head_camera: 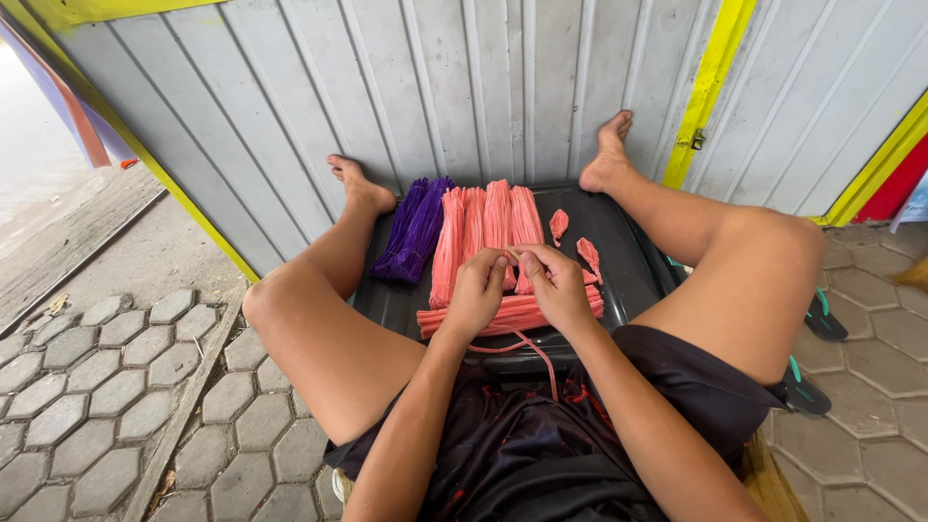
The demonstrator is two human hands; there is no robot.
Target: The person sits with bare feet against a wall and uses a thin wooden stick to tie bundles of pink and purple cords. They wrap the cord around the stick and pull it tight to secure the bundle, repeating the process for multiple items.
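I sit on the ground with a black tray (628, 253) between my bare legs. My left hand (477, 293) and my right hand (558, 285) meet over the tray, fingertips pinched together on a thin pink strand (525, 344) that trails down toward my lap. Under my hands lies a crosswise bundle of pink strands (512, 314). Behind it stand several pink bundles (483, 224) lengthwise, and a purple bundle (416, 228) at their left. Small pink pieces (559, 225) lie at the tray's right.
A grey corrugated metal wall (464, 87) with yellow trim (710, 77) rises just past my feet. Hexagonal paving stones (106, 387) cover the ground on both sides. Green-strapped sandals (822, 314) lie beside my right leg.
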